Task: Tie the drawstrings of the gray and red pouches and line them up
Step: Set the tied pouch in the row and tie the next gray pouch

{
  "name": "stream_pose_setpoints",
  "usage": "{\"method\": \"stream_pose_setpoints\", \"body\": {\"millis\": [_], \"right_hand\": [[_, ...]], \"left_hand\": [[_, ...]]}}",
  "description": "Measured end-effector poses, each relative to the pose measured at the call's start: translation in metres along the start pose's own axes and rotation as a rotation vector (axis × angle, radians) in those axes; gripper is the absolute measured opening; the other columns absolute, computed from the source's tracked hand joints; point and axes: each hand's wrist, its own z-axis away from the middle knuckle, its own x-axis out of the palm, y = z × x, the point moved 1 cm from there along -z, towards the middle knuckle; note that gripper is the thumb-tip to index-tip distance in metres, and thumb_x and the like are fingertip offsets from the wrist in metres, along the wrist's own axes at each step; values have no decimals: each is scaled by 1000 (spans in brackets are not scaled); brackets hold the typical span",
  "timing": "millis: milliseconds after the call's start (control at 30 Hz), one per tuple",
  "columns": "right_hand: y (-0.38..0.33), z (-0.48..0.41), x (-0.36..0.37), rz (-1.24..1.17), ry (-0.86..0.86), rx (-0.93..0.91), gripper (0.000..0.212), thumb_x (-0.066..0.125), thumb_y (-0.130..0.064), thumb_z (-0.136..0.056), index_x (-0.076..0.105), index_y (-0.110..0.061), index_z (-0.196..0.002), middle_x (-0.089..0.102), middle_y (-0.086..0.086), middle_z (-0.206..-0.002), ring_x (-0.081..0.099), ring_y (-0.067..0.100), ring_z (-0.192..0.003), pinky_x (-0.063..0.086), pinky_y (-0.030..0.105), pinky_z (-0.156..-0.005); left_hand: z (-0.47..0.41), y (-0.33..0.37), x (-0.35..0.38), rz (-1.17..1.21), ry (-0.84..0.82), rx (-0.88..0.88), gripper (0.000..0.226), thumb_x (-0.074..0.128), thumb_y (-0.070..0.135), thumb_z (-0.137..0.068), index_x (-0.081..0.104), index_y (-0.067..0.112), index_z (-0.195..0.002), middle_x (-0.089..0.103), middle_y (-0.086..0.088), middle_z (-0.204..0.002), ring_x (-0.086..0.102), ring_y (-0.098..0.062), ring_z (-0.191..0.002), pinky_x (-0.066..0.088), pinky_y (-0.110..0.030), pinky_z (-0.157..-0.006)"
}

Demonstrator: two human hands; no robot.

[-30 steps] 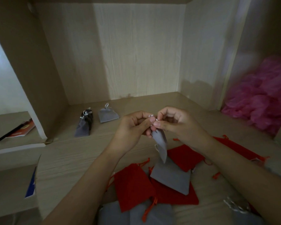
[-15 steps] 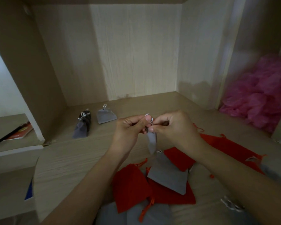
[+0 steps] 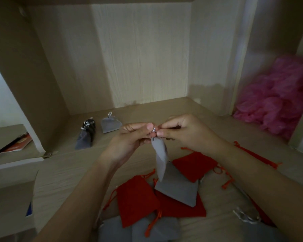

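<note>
Held pouch: gray pouch [image 3: 160, 157], slim, hanging from its silver drawstring [image 3: 154, 130]
Left hand [image 3: 133, 137]: pinching the drawstring
Right hand [image 3: 185, 131]: pinching it too
Lined up: two gray pouches [image 3: 110, 124] behind

Pale wood-grain shelf surface [image 3: 63, 165], back panel [image 3: 142, 55], dim cubby, pink plastic heap [image 3: 276, 102] in right compartment

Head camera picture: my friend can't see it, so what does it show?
Two hands, left hand and right hand, hold a gray pouch up by its drawstring. Loose red and gray pouches lie on the wooden shelf below; two gray pouches sit farther back.
</note>
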Motion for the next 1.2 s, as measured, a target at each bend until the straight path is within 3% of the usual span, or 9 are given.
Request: {"method": "stream_pose_setpoints", "body": {"millis": [100,200,267,500,667,833,967,1100,1200], "right_hand": [[2,1,6,107,4,1,10,70,-17,-83,77,-16,-91,69,-8,-71,59,0,-66,45,20,-64],[3,2,8,163,27,2,9,69,-17,-84,77,-14,-88,68,3,-68,56,11,-64,40,26,-60],[2,2,8,176,51,-4,9,69,-17,-84,77,-13,-85,68,12,-70,53,15,-64,35,26,-58],[0,2,10,184,79,-15,9,69,-16,-84,77,-12,-87,70,11,-72,60,24,-67,42,32,-59],[-2,4,11,185,106,-13,10,69,-16,-84,77,-14,-90,70,-6,-75,59,-3,-67,43,14,-64],[-3,4,14,250,169,-45,9,69,-15,-83,78,-13,-87,73,-1,-78,61,2,-73,42,12,-60],[-4,4,12,275,218,-96,9,69,-16,-83,77,-12,-83,71,1,-74,59,5,-66,41,14,-56],[-4,3,8,-160,242,26,31,60,-19,-91,69,5,-74,63,7,-62,56,9,-56,44,20,-58],[-3,3,7,-404,147,152,24,62,-22,-89,72,-2,-81,62,4,-68,54,10,-63,43,18,-60]], "left_hand": [[1,3,-4,-218,60,46,9,69,22,-78,77,24,-76,71,6,-70,56,1,-63,42,-14,-59],[3,8,1,-278,90,109,17,64,2,-78,72,1,-93,71,9,-66,57,5,-58,40,-7,-57],[4,8,1,-318,95,154,21,63,-4,-79,68,-3,-100,71,10,-66,58,6,-57,42,-7,-58],[3,11,-5,-406,71,214,22,68,9,-73,72,-1,-92,74,-3,-79,61,-3,-58,49,-16,-60],[4,11,-7,-513,120,230,13,72,6,-72,73,17,-80,73,12,-74,65,-1,-63,49,-13,-62],[4,10,-5,-797,197,304,18,74,10,-76,71,27,-77,70,12,-70,59,1,-62,37,-7,-56],[5,9,1,-985,293,484,9,74,7,-76,72,16,-76,60,15,-65,54,5,-63,35,-4,-58],[7,7,4,-1013,438,649,6,68,10,-79,71,8,-75,61,1,-63,48,-2,-60,34,-5,-58],[10,8,10,-1026,484,749,12,65,12,-81,70,5,-73,65,-4,-67,48,-5,-60,36,-5,-60]]}}
